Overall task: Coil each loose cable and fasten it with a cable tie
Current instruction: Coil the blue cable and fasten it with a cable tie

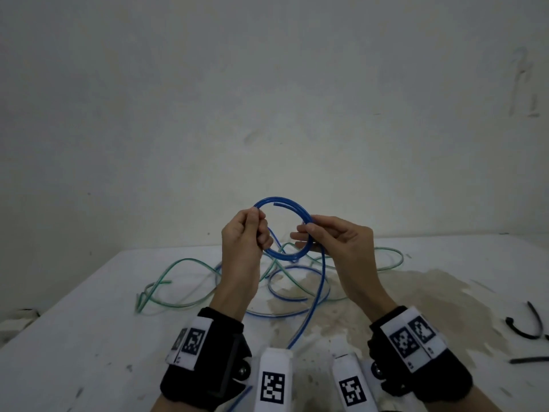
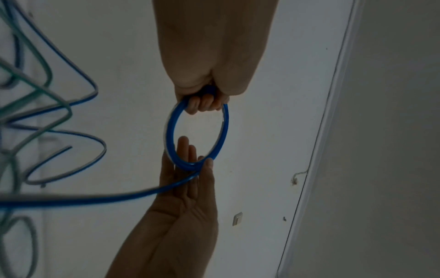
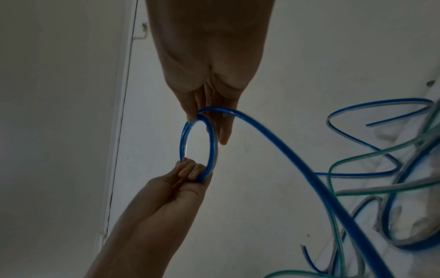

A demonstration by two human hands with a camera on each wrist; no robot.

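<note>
**Both grips on the blue coil, held above the surface**

Left hand curls its fingers round one side of the blue cable, which I see wound into a small round coil of a few glossy turns. My right hand pinches the opposite side between thumb and fingers, the other fingers lying straight. From the coil a long smooth tail drops to the white surface, where more blue loops lie tangled with a thin green cable. Black cable ties, curved, lie well apart at the right edge. A brownish stain marks the surface under the cables. Behind stands a pale, scuffed wall.
</note>
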